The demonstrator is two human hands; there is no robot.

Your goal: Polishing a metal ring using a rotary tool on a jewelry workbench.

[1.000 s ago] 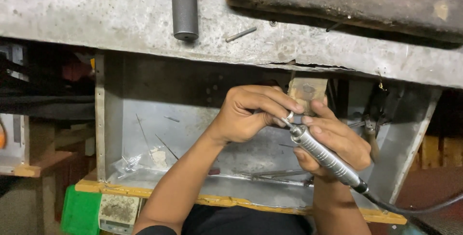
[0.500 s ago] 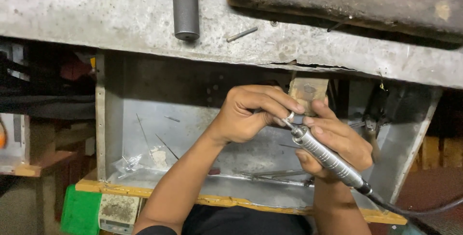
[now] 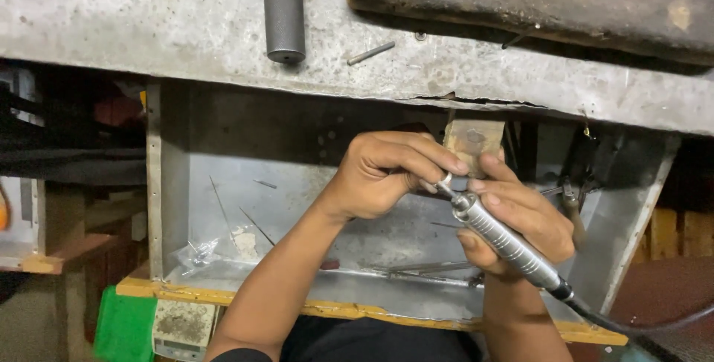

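While the left hand (image 3: 390,176) pinches a small silver ring (image 3: 444,181) just below the wooden bench peg (image 3: 473,143), the right hand (image 3: 520,221) grips the knurled rotary handpiece (image 3: 506,241); ring looks light, stiff, slippery, best pinched at its rim

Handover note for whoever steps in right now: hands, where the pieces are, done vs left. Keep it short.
Left hand: pinches a small metal ring against the wooden bench peg.
Right hand: grips the silver rotary handpiece, tip at the ring; its black cable trails off to the right.
Metal tray below holds thin wire rods and scraps.
Done: ring braced, tool positioned.
Left: how far the working of the ring has got cannot be judged; the ring is too small to see.
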